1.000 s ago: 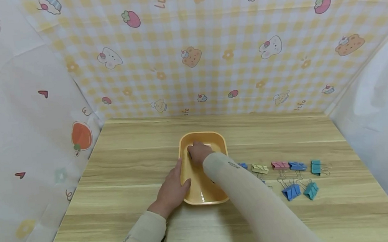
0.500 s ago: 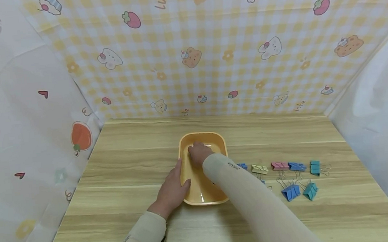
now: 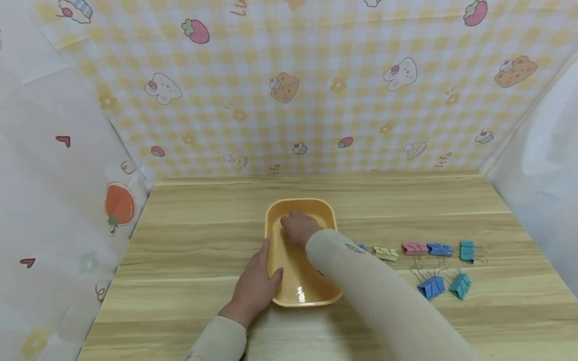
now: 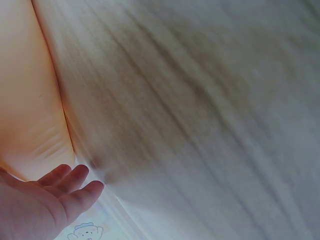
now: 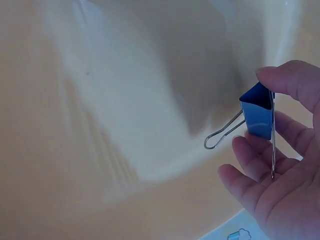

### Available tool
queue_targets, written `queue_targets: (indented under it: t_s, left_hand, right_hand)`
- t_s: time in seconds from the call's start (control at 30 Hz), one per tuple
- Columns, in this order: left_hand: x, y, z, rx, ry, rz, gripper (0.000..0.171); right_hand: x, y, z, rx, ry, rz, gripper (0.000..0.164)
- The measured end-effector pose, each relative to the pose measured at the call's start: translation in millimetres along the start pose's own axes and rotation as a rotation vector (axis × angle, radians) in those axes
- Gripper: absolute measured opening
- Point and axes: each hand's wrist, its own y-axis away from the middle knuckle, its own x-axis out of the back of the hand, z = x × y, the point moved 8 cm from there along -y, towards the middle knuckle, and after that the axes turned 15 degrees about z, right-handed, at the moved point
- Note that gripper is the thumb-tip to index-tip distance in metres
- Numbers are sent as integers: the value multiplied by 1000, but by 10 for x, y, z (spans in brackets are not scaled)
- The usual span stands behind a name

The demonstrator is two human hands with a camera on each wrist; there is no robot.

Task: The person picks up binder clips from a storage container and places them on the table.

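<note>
A yellow-orange plastic bin [image 3: 298, 286] stands on the wooden table. Inside its far half is my right hand [image 3: 300, 228], knuckles up. The right wrist view shows that hand [image 5: 295, 165] pinching a blue binder clip [image 5: 259, 120] between thumb and fingers, its wire handles spread apart, over the bin floor. From above, the clip is hidden by the hand. My left hand [image 3: 254, 284] rests against the bin's left side, thumb over the rim and fingers stretched along the outside. In the left wrist view, the left hand's fingers [image 4: 75, 182] lie loosely extended beside the bin wall [image 4: 30, 90].
Right of the bin lie several binder clips: a yellow one [image 3: 385, 253], a pink one [image 3: 415, 248], blue ones such as this near clip [image 3: 432, 287], and teal ones including a far-right clip [image 3: 466, 251]. My right sleeve [image 3: 381, 287] covers part of this area. A checked cloth [image 3: 314, 115] hangs behind the table.
The head view has shifted slightly. My right forearm has edged a little to the right, covering more of the nearest clips. Both hands stay at the bin.
</note>
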Motion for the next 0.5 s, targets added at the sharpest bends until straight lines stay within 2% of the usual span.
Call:
queue_targets:
  t_s: [0.3, 0.5]
  left_hand:
    - [-11, 1, -1, -6, -1, -4, 76]
    - [6, 9, 16, -9, -5, -6, 76]
  right_hand:
    - [236, 107, -27, 2, -7, 58, 28]
    - [324, 138, -47, 22, -11, 104, 25]
